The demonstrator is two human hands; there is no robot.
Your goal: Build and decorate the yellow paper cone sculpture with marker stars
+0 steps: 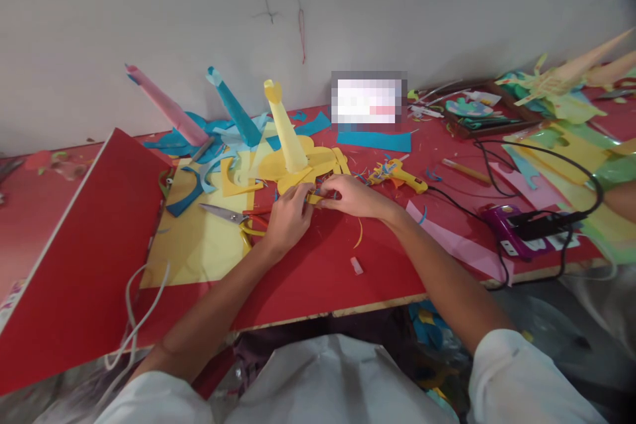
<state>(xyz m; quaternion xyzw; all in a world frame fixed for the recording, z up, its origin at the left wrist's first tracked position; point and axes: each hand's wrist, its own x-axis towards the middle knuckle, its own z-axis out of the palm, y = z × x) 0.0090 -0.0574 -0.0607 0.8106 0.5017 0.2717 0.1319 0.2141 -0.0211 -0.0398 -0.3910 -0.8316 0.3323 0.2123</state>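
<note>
Close together over the red table, both my hands are at a small yellow strip (314, 199). My left hand (291, 217) pinches its near end with curled fingers. From the right, my right hand (354, 196) closes its thumb and fingers on the other end. Just behind them a yellow cone (285, 129) rises from a flower-shaped yellow base (318, 158). Scissors (231, 214) with red and yellow handles lie by my left hand, blades open. A yellow glue gun (405, 175) rests beyond my right hand, its cord running right.
Blue (236, 112) and pink (166, 106) cones stand at the back left. A red panel (84, 265) rises at the left. A purple power strip (511, 232) with black cables sits at the right. Another person's arm (619, 202) shows at the right edge.
</note>
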